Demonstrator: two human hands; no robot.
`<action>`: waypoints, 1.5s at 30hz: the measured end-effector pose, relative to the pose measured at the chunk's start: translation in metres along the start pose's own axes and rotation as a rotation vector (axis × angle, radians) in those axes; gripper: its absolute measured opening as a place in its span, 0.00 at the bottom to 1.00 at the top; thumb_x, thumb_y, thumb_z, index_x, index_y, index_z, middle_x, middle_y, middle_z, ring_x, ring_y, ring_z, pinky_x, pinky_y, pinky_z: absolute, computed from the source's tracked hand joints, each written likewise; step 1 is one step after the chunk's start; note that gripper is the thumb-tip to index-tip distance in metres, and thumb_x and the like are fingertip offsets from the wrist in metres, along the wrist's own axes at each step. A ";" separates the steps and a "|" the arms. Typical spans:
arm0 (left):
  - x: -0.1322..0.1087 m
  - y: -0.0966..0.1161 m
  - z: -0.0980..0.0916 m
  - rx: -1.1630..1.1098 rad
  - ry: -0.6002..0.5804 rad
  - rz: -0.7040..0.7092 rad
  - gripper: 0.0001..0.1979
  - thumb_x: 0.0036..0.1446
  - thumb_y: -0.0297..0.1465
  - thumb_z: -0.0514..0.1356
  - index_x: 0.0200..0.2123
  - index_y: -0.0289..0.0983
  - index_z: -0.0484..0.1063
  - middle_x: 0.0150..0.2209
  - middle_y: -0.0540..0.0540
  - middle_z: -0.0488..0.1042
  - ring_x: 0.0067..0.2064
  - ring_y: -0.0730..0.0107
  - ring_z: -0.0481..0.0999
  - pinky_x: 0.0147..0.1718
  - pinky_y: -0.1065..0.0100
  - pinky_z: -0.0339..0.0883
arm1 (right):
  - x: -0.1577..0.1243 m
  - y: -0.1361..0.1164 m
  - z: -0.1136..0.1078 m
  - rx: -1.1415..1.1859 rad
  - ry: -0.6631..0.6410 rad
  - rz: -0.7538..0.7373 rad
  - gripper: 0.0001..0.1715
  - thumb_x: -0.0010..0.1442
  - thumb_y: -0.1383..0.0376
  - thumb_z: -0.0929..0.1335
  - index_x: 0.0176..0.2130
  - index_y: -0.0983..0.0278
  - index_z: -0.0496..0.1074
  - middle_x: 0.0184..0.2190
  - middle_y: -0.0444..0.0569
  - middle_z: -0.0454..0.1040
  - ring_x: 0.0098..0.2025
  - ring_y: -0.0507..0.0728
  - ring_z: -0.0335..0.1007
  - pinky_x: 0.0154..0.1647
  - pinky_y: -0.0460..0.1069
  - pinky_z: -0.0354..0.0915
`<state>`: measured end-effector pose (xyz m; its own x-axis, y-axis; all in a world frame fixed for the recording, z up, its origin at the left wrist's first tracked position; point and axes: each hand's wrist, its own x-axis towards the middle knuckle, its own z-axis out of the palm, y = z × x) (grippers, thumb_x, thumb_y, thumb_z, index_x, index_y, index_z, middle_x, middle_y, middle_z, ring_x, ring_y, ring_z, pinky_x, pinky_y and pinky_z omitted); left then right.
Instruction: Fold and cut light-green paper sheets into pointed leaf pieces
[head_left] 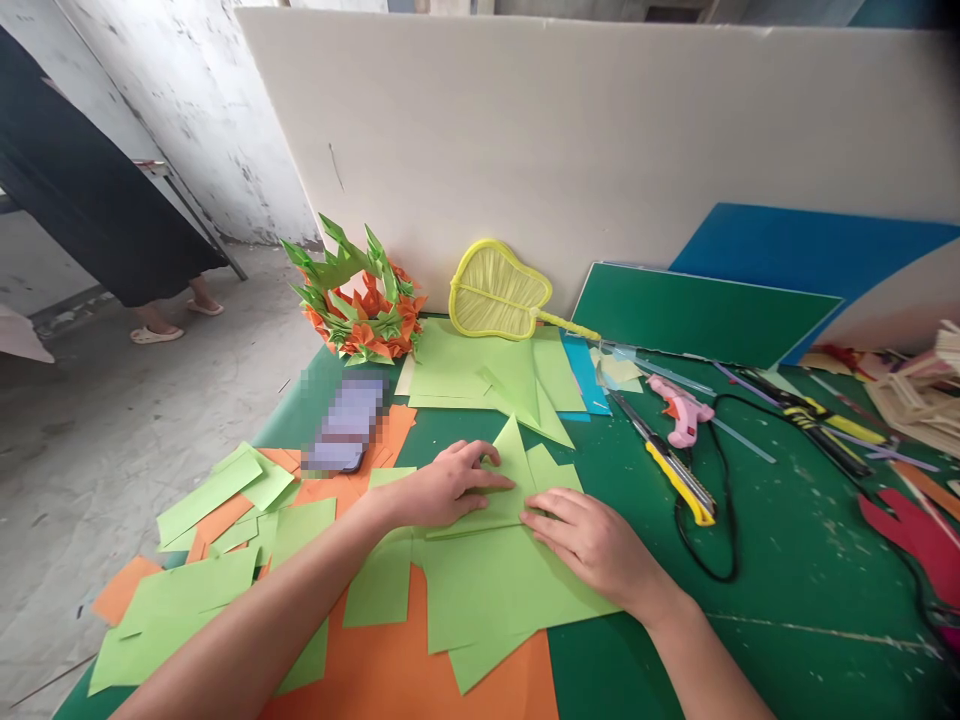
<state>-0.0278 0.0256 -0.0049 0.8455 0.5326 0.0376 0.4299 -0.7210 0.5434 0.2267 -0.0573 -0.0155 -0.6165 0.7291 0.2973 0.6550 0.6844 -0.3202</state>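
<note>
The left hand [461, 487], fingers slightly spread, rests on folded paper [516, 455] at centre frame; the right hand [577, 530] lies flat at its edge. Sheets [480, 590] beneath (unevenly stacked) could slide, skewing the fold.

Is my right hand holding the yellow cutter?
No, your right hand rests on green paper, while the yellow cutter lies apart from it on the table.
</note>
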 end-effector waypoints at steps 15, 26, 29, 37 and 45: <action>-0.001 0.002 -0.003 -0.040 -0.011 0.006 0.19 0.66 0.30 0.53 0.58 0.47 0.68 0.63 0.47 0.63 0.52 0.59 0.66 0.53 0.59 0.60 | -0.002 0.004 0.001 -0.042 0.033 -0.007 0.18 0.67 0.70 0.62 0.52 0.61 0.73 0.49 0.53 0.77 0.51 0.61 0.72 0.47 0.56 0.73; -0.001 0.004 -0.001 0.018 0.011 0.041 0.15 0.66 0.36 0.54 0.54 0.49 0.71 0.63 0.47 0.62 0.51 0.59 0.65 0.54 0.59 0.59 | -0.003 0.005 0.000 -0.041 -0.002 0.002 0.18 0.68 0.69 0.62 0.53 0.62 0.73 0.50 0.53 0.76 0.52 0.61 0.71 0.48 0.56 0.73; -0.001 0.004 -0.001 0.031 -0.001 0.032 0.15 0.66 0.36 0.54 0.54 0.48 0.71 0.64 0.47 0.61 0.51 0.59 0.64 0.54 0.58 0.59 | -0.005 0.006 -0.001 -0.041 -0.001 -0.004 0.18 0.67 0.69 0.62 0.53 0.62 0.73 0.50 0.53 0.76 0.52 0.61 0.71 0.48 0.56 0.73; -0.002 0.003 -0.001 0.046 -0.015 0.038 0.16 0.65 0.36 0.55 0.55 0.48 0.70 0.64 0.48 0.60 0.51 0.58 0.63 0.55 0.57 0.59 | -0.007 0.008 -0.003 -0.052 0.033 -0.021 0.16 0.67 0.69 0.63 0.50 0.62 0.75 0.48 0.53 0.78 0.51 0.60 0.73 0.48 0.55 0.73; -0.002 0.005 -0.003 0.017 -0.018 0.032 0.16 0.66 0.35 0.55 0.55 0.47 0.70 0.64 0.48 0.60 0.52 0.58 0.63 0.55 0.57 0.59 | -0.012 0.012 -0.005 -0.081 0.022 -0.010 0.16 0.67 0.69 0.62 0.49 0.63 0.76 0.48 0.53 0.77 0.50 0.60 0.73 0.49 0.55 0.73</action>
<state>-0.0284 0.0222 0.0001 0.8645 0.5011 0.0399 0.4075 -0.7451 0.5279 0.2444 -0.0579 -0.0183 -0.6143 0.7213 0.3199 0.6825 0.6892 -0.2433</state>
